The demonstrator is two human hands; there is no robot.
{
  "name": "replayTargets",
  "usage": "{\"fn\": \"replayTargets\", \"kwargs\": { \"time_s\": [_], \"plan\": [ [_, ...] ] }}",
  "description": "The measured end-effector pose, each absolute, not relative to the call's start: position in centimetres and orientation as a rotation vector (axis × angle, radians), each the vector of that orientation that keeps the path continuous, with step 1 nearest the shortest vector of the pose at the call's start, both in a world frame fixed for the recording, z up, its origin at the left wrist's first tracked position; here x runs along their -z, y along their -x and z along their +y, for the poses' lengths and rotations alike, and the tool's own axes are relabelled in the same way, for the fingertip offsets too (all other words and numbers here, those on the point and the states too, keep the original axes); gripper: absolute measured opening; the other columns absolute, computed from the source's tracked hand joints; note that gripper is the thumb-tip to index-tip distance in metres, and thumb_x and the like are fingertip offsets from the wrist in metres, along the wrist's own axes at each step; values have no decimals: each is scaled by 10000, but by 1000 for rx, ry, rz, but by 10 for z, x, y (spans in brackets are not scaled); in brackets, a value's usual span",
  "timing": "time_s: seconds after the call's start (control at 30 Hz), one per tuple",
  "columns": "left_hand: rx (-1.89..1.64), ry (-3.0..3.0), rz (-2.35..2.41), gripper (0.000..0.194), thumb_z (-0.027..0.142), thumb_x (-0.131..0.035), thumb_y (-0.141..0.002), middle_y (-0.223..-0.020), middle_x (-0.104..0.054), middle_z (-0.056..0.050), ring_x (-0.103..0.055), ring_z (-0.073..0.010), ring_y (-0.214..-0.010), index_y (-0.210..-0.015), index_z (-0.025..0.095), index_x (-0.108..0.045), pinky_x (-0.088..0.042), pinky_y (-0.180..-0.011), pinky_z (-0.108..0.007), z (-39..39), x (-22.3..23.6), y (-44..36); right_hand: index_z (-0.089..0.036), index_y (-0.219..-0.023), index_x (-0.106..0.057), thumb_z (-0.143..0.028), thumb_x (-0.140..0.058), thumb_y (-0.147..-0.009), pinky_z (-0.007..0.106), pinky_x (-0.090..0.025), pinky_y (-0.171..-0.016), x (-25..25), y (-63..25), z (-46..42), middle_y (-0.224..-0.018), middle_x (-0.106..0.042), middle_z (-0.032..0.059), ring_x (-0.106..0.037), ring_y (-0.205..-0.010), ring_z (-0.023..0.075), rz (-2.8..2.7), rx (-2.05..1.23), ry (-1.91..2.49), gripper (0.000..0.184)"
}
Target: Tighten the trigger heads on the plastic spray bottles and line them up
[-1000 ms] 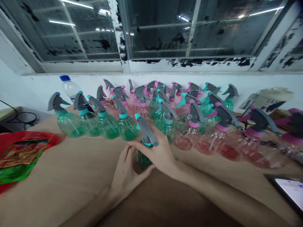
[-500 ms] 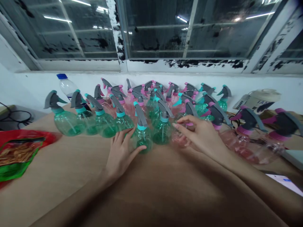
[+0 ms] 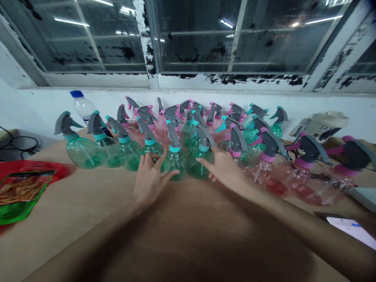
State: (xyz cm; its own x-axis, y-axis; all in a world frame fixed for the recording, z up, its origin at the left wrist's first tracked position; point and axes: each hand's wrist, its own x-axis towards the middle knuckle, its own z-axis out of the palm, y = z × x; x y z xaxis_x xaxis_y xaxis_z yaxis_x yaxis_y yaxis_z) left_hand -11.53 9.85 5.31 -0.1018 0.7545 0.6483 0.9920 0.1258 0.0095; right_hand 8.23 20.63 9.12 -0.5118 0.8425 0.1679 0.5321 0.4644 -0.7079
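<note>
My left hand point(image 3: 149, 176) is around a green spray bottle point(image 3: 178, 166) with a turquoise collar and grey trigger head. Its thumb lies across the bottle's lower front and its fingers are at the left side. Just to the right stands another green spray bottle point(image 3: 199, 166). My right hand point(image 3: 226, 166) grips that one from the right, thumb on the front and the other fingers partly hidden. Both bottles are upright on the table. Right of this hand stands a pink spray bottle point(image 3: 261, 168), its body partly covered by my hand and wrist.
Several more green and pink spray bottles crowd the brown table point(image 3: 96, 203) up to the wall. A clear bottle with a blue cap point(image 3: 78, 94) stands back left. A red and green packet point(image 3: 26, 188) lies left; a phone point(image 3: 351, 229) and a white jar point(image 3: 323, 123) are right.
The green bottle at my left hand has moved slightly back, level with its neighbour. My right hand has left a pink bottle and moved left onto the neighbouring green bottle.
</note>
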Motion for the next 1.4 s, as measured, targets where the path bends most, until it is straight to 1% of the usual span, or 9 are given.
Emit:
{"fn": "replayTargets", "kwargs": {
  "time_s": [0.3,0.47,0.57,0.73,0.93,1.13,1.23,1.33,1.4],
  "plan": [
    [621,1681,-1926,678,564,-513,-821,-1010,-439,-98,-457,-307,-974,-1369,201,-349,-415,-861,-454,107,-55,113,-119,-1009,-586,-513,-537,-788,322,-423,-443,-92,-114,174,-555,-589,29,-556,-469,193,-2355,-349,1017,454],
    [782,1687,-1937,634,520,-508,-848,-1053,-413,-111,-466,-303,-1008,-1372,214,-323,-407,-875,-495,87,-56,95,-146,-1141,-534,-575,-537,-765,306,-370,-389,-95,-141,153,-582,-616,25,-574,-452,212,-2425,-251,1107,570],
    [943,1974,-1971,528,484,-466,-881,-1106,-433,-94,-483,-270,-1047,-1339,246,-352,-411,-910,-488,62,-55,69,-177,-1099,-561,-587,-579,-723,303,-386,-399,-94,-153,143,-593,-635,24,-601,-475,218,-2404,-299,1107,556],
    [1062,2514,-2041,848,566,-661,-703,-1340,-377,-116,-396,-315,-1222,-1389,274,-258,-384,-978,-494,39,-46,28,-223,-1105,-560,-554,-666,-650,348,-503,-565,-94,-164,129,-815,-690,53,-667,-724,258,-2357,-428,1010,573],
    [1097,2596,-2114,855,580,-676,-676,-1306,-452,-146,-380,-369,-1240,-1364,248,-291,-347,-962,-603,45,-35,15,-242,-1036,-564,-521,-685,-654,400,-527,-748,-97,-169,129,-1041,-633,74,-612,-964,276,-2309,-675,914,489],
    [1162,2642,-2067,885,599,-712,-612,-1280,-483,-144,-432,-339,-1206,-1333,221,-363,-363,-978,-545,46,-35,6,-267,-1202,-430,-426,-681,-695,396,-509,-843,-82,-157,132,-1109,-601,48,-585,-1023,240,-2097,-977,662,587],
    [1141,2739,-1906,871,668,-614,-665,-1310,-470,-136,-414,-336,-1224,-1364,238,-323,-356,-993,-525,46,-32,14,-267,-1205,-465,-343,-633,-750,387,-483,-901,-82,-149,131,-1137,-601,46,-576,-1053,230,-2113,-926,571,491],
    [1145,2717,-1836,659,627,-388,-846,-1319,-476,-106,-391,-306,-1252,-1392,270,-290,-346,-1009,-500,52,-29,33,-258,-1138,-525,-254,-584,-775,369,-490,-894,-85,-142,131,-1085,-626,35,-600,-1008,212,-2100,-876,542,367],
    [1161,2641,-1894,517,538,-297,-917,-1293,-493,-92,-407,-281,-1239,-1351,266,-365,-342,-1014,-484,60,-29,48,-251,-1113,-539,-223,-566,-774,369,-501,-873,-86,-139,133,-1040,-640,37,-611,-980,209,-2079,-858,533,341]
  ]
}}
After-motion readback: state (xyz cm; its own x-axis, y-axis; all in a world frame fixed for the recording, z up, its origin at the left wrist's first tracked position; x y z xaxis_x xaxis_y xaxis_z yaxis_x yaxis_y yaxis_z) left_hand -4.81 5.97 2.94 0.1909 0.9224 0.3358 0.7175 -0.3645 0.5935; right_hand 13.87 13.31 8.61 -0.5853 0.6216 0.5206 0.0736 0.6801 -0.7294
